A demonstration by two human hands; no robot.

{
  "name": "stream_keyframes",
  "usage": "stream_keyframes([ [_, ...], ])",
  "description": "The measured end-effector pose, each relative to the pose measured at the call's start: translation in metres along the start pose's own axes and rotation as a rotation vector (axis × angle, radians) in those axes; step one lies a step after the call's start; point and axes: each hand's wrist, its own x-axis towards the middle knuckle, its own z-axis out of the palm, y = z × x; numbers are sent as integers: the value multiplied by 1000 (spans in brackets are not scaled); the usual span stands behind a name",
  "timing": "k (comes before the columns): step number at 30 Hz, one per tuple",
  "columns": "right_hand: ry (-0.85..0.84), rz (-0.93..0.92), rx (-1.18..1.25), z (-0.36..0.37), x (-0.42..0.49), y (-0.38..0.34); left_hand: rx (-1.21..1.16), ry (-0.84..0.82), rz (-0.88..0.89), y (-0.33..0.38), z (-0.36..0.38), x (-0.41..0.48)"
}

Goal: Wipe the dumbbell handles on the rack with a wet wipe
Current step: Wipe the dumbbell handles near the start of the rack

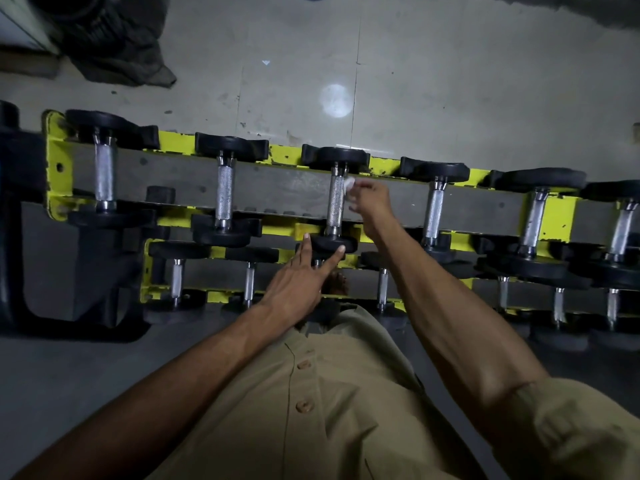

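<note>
A yellow two-tier rack (175, 137) holds several black dumbbells with knurled steel handles. My right hand (372, 202) pinches a small white wet wipe (348, 184) against the right side of the middle dumbbell's handle (335, 206) on the upper tier, near its far end. My left hand (299, 284) reaches to that dumbbell's near black plate (332, 243), with straight fingers and thumb spread on either side of it and touching it.
Other dumbbell handles (224, 192) (433, 209) stand left and right on the upper tier, smaller ones on the lower tier (248, 280). Grey tiled floor lies beyond the rack. A dark cloth and black pipe (114, 46) sit at the far left.
</note>
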Motion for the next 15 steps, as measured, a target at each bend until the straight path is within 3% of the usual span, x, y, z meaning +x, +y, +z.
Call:
stream_keyframes([
  [3,145,12,69,16,20,-12,16,-6,-2,-2,0,0],
  [5,189,-62,-72,17,9,-4,20,-14,0,-4,-1,1],
  [10,100,-261,-531,-3,-40,46,30,-13,8,-4,-3,1],
  [15,198,-519,-612,6,-32,27,23,-28,-4,-2,-3,0],
])
